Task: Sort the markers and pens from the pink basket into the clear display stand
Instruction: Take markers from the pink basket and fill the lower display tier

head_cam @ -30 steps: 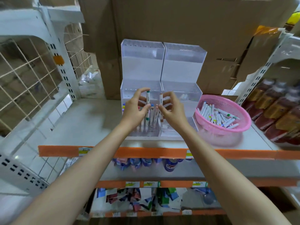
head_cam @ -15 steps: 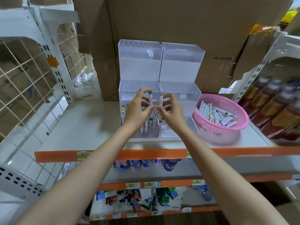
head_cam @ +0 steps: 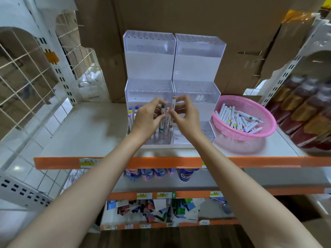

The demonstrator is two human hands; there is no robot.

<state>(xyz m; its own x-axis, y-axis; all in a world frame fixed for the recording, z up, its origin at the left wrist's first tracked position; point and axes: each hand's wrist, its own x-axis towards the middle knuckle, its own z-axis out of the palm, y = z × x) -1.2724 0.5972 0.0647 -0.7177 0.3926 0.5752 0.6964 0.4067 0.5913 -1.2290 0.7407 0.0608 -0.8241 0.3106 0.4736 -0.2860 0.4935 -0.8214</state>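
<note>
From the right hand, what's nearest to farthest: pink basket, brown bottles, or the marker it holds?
1. Peach-capped marker, pinched in the right hand.
2. Pink basket, just to its right.
3. Brown bottles, far right.

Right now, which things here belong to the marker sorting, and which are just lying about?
Job: left hand holding green-capped marker; right hand pinching tan-capped marker; clear display stand; pink basket; loose markers inside it.
Lying about: cardboard boxes; brown bottles; blue can.
</note>
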